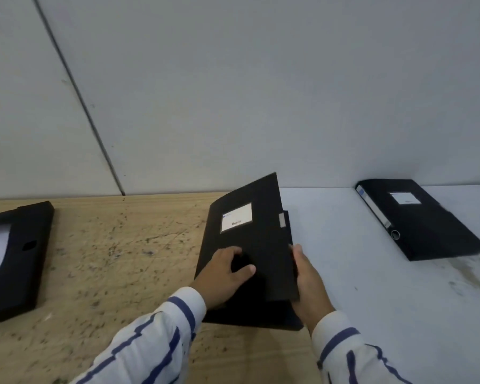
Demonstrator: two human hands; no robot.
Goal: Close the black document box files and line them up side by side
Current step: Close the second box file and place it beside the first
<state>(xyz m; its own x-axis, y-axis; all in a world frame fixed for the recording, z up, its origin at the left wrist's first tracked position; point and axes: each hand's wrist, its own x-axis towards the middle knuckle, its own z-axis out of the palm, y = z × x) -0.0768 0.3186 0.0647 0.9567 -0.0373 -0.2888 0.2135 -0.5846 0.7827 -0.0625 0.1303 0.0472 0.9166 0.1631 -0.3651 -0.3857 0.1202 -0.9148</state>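
A black box file with a white label (250,231) lies in the middle, straddling the wooden top and the white surface. Its lid is slightly raised at the far end. My left hand (223,274) presses flat on the lid's near part. My right hand (306,278) grips the file's right edge by the closing flap. A second black box file (419,223) lies shut and flat at the right, spine label and finger ring facing me. At the far left a third black box file (17,259) lies with white paper showing inside.
A scratched, speckled wooden tabletop (117,259) covers the left half. The right half is a white surface (385,300) with a smudge near its right edge. A grey panelled wall (233,92) runs directly behind everything.
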